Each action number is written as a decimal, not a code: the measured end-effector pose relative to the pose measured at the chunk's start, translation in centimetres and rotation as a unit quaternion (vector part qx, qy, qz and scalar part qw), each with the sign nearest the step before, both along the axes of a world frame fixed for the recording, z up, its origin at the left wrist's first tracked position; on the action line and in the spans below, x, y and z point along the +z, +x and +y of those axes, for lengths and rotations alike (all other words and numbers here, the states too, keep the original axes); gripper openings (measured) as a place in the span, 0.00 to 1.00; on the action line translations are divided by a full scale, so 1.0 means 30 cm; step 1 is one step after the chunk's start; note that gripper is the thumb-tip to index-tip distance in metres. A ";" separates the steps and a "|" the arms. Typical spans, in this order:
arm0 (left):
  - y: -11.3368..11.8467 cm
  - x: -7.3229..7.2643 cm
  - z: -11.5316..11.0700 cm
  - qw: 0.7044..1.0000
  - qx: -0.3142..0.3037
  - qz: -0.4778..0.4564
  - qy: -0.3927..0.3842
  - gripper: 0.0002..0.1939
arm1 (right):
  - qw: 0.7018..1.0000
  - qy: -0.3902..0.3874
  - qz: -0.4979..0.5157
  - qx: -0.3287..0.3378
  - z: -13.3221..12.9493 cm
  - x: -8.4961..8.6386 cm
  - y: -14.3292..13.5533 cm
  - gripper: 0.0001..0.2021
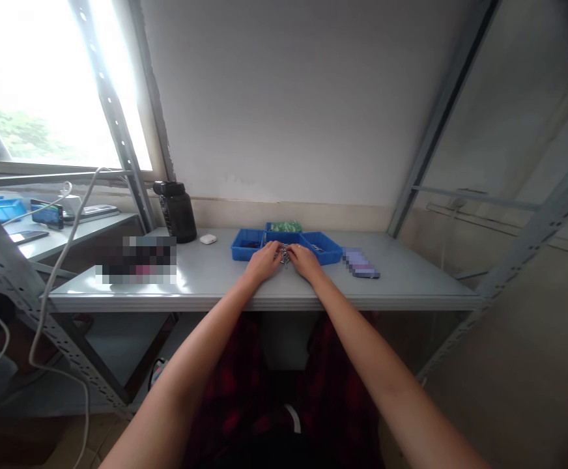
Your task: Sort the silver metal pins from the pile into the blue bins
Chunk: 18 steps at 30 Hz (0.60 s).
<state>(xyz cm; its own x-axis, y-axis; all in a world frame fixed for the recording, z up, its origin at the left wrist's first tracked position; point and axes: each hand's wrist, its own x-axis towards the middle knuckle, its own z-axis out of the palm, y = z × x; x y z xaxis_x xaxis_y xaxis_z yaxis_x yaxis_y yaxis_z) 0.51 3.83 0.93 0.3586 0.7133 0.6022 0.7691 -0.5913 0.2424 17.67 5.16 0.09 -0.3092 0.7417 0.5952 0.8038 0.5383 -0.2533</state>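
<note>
While left hand and right hand curl round metal bits on table by blue bins | cannot tell if either grips any | light, low fingertips should limit scatter.

small shiny metal parts heaped loosely between the hands
</note>
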 end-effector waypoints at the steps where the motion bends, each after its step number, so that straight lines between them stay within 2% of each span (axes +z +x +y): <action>1: 0.000 0.000 0.001 1.000 0.000 -0.009 -0.003 0.12 | 1.000 0.001 0.004 0.002 -0.001 0.002 0.000 0.10; 5: -0.001 0.001 0.006 0.999 0.011 -0.032 -0.011 0.14 | 0.999 0.011 0.032 0.024 -0.001 0.008 -0.001 0.11; 10: 0.000 0.009 -0.001 0.999 0.014 -0.031 -0.023 0.12 | 0.996 0.023 0.075 0.045 0.002 0.012 -0.002 0.11; 18: -0.002 0.012 -0.003 1.000 0.015 0.005 -0.011 0.10 | 0.994 0.015 0.072 0.085 -0.003 0.012 -0.008 0.12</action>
<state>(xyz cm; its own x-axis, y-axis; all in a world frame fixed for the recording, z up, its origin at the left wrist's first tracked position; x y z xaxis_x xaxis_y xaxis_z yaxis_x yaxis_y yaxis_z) 0.46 3.74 1.30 0.3424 0.7373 0.5823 0.7888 -0.5623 0.2481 17.42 5.07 0.47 -0.3388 0.6671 0.6635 0.6576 0.6723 -0.3401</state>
